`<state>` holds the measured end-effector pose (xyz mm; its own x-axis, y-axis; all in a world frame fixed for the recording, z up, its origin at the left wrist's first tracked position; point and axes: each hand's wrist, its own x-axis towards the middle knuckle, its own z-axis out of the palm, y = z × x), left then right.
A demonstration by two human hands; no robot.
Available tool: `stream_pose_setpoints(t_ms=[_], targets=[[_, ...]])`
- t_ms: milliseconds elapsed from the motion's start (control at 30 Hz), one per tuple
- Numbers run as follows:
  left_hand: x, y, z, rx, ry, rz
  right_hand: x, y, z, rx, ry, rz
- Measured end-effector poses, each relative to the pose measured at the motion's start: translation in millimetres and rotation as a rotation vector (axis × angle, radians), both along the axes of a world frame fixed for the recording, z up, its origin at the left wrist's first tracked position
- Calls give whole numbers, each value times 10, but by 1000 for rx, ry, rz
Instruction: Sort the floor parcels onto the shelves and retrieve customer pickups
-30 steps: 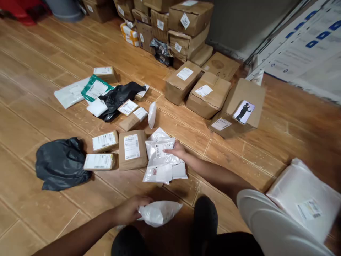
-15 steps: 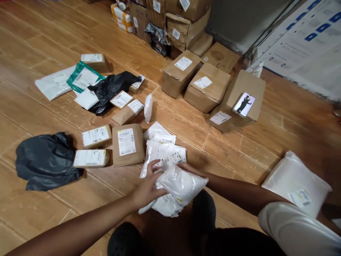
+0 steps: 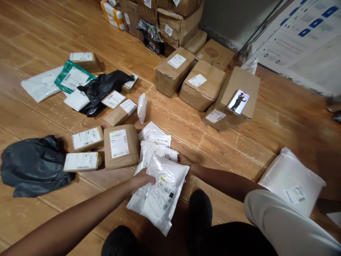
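Observation:
A white plastic mailer [image 3: 163, 190] with a printed label faces up in front of me, over more white mailers [image 3: 146, 151] lying on the floor. My left hand [image 3: 142, 179] grips its left side, the thumb on top and the other fingers hidden beneath. At its upper right is my right hand [image 3: 185, 164], closed at the edge of the white mailers, its fingers partly hidden behind them. A brown padded parcel [image 3: 133, 153] lies just left of the pile.
Small boxes [image 3: 87, 138] and a black bag [image 3: 36, 165] lie to the left. Further off are a green mailer [image 3: 74, 77] and a black plastic wrap [image 3: 106, 87]. Cartons [image 3: 201, 85] stand ahead, one bearing a phone [image 3: 239, 102]. A large white parcel [image 3: 293, 181] is at right.
The crumpled mailer between my hands now lies flatter, with its label facing up. My left hand has moved to its left side. The whole view has shifted slightly.

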<state>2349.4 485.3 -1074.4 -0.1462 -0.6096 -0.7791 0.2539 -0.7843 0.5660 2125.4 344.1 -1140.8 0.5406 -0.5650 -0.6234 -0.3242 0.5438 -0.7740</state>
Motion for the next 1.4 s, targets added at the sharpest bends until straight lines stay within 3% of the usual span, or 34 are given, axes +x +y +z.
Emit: stream_pose_setpoints(t_ms=[100, 200, 300, 467, 600, 700, 867, 933, 1000, 1067, 1133, 1300, 1400], targets=[[23, 31, 11, 64, 34, 106, 25, 61, -18, -9, -36, 41], [123, 255, 25, 73, 117, 172, -26, 60, 23, -62, -41, 62], [327, 515, 78, 82, 106, 89, -139, -64, 130, -83, -31, 85], [551, 814, 138, -67, -37, -132, -248, -437, 383, -66, -26, 187], [437, 975, 193, 13, 113, -84, -126, -569, 515, -22, -16, 327], [305, 992, 294, 96, 176, 11, 73, -379, 564, -33, -54, 482], [125, 885, 372, 86, 23, 149, 492, 169, 626, -195, -144, 938], [96, 885, 311, 18, -57, 163, 656, 251, 646, -273, -74, 1062], [115, 917, 224, -167, -219, 107, 810, 250, 653, -343, -33, 1147], [186, 957, 142, -360, -405, 32, 942, 242, 633, -408, -69, 1172], [293, 983, 77, -428, -474, 0, 1032, 289, 583, -451, -130, 1156], [550, 973, -96, -177, -126, -55, 987, 484, 415, -519, -149, 1103], [624, 947, -229, -127, -12, -40, 893, 282, 348, -694, 22, 826]])
